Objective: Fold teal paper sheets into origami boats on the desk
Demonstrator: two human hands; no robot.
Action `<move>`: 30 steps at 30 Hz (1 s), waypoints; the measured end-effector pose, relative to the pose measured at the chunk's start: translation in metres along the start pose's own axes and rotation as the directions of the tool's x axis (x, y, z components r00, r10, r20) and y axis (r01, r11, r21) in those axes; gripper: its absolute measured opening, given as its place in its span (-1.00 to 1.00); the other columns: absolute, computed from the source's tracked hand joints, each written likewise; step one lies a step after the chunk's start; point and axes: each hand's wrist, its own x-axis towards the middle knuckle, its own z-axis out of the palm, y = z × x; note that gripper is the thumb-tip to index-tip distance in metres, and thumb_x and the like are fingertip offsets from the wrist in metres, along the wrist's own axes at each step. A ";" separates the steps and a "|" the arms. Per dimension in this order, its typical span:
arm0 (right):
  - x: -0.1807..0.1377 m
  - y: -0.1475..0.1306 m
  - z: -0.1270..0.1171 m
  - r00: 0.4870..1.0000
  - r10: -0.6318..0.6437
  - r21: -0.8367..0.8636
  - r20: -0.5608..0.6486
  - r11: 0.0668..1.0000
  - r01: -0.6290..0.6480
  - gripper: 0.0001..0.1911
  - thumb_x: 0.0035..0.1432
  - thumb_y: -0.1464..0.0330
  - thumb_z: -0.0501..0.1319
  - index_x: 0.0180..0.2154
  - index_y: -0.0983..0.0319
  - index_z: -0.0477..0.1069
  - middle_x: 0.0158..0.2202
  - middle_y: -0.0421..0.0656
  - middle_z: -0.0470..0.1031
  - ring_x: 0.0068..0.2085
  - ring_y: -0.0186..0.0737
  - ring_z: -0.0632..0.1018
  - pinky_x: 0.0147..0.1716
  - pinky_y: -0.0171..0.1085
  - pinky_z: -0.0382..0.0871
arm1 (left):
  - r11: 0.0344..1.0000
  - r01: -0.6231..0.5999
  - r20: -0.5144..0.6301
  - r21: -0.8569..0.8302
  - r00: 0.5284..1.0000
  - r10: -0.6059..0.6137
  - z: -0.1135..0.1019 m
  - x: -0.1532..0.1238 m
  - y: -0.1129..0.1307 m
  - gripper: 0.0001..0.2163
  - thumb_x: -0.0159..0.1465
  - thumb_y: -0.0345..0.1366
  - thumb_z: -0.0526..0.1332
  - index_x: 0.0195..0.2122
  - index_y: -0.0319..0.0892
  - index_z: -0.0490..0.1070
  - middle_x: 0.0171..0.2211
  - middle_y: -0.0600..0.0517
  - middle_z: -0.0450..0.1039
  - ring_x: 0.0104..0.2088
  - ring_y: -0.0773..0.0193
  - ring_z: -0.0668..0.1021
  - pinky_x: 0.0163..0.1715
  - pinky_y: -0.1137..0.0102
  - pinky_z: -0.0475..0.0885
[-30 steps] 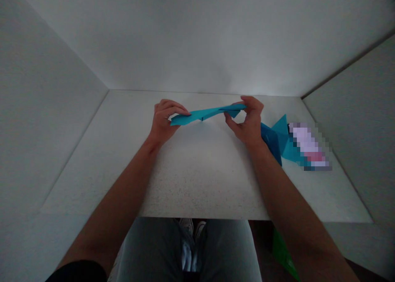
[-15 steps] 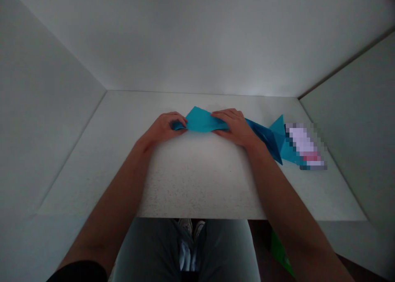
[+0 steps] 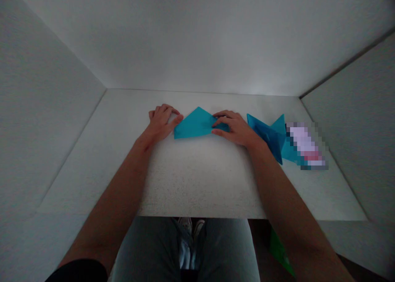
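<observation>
A folded piece of blue paper [image 3: 194, 125] lies on the white table, its peak pointing to the far wall and its long edge facing me. My right hand [image 3: 233, 127] holds its right end, fingertips on the paper and thumb along the near edge. The palm side and the paper's right tip are hidden. At the left end, my left hand [image 3: 163, 120] rests with fingers apart and loosely bent. Its thumb tip is by the paper's left slanted edge; whether it touches is hard to tell.
To the right stands a folded blue paper shape [image 3: 268, 136] with pointed flaps. Beside it lies a pixelated, blurred object [image 3: 304, 144] on more blue paper. White walls border the table [image 3: 200, 183] at the back and sides. Something green [image 3: 280, 253] is below the table at right.
My left hand has let go of the paper's left end and moved slightly left. The paper's left part now lies flatter and shows fully. My right hand stays nearly in place.
</observation>
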 end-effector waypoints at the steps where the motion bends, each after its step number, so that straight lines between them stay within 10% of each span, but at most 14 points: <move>1: 0.001 0.000 0.000 1.000 0.008 0.017 0.001 1.000 -0.008 -0.59 0.46 -0.02 0.18 -0.10 0.08 0.68 0.21 -0.03 0.58 0.19 0.15 0.55 0.21 0.16 0.32 | 1.000 0.016 -0.004 0.021 1.000 -0.016 -0.001 0.000 0.002 -0.50 0.42 0.24 0.17 0.07 -0.08 0.52 0.14 -0.17 0.43 0.21 -0.16 0.40 0.28 -0.06 0.17; 11: -0.001 0.004 0.011 0.984 0.147 -0.145 -0.102 0.976 -0.161 -0.46 0.40 0.03 0.23 0.24 0.18 0.49 0.17 0.13 0.49 0.15 0.30 0.47 0.15 0.23 0.35 | 0.999 -0.039 0.015 -0.026 0.999 0.039 -0.001 0.004 0.007 -0.54 0.10 0.09 0.55 -0.22 -0.12 0.48 -0.10 -0.09 0.51 0.00 -0.05 0.49 0.18 0.00 0.27; 17: -0.001 0.006 0.015 0.978 0.170 -0.180 -0.117 0.965 -0.190 -0.51 0.40 0.01 0.20 0.16 0.17 0.47 0.14 0.12 0.48 0.12 0.31 0.45 0.10 0.22 0.35 | 0.966 -0.041 0.013 -0.253 0.999 0.046 0.001 0.007 0.010 -0.66 0.16 -0.05 0.48 -0.20 -0.11 0.46 -0.34 0.06 0.53 -0.40 0.26 0.47 -0.27 0.31 0.37; 30: 0.002 0.001 0.008 0.943 0.235 -0.034 -0.237 0.968 -0.250 -0.76 0.37 0.12 0.26 -0.07 0.09 0.39 -0.30 -0.13 0.55 -0.27 0.00 0.52 -0.03 0.01 0.35 | 0.933 0.006 -0.103 -0.359 0.994 -0.046 0.004 0.005 0.014 -0.77 0.29 -0.12 0.36 -0.28 -0.09 0.34 -0.49 0.13 0.45 -0.49 0.32 0.42 -0.44 0.40 0.29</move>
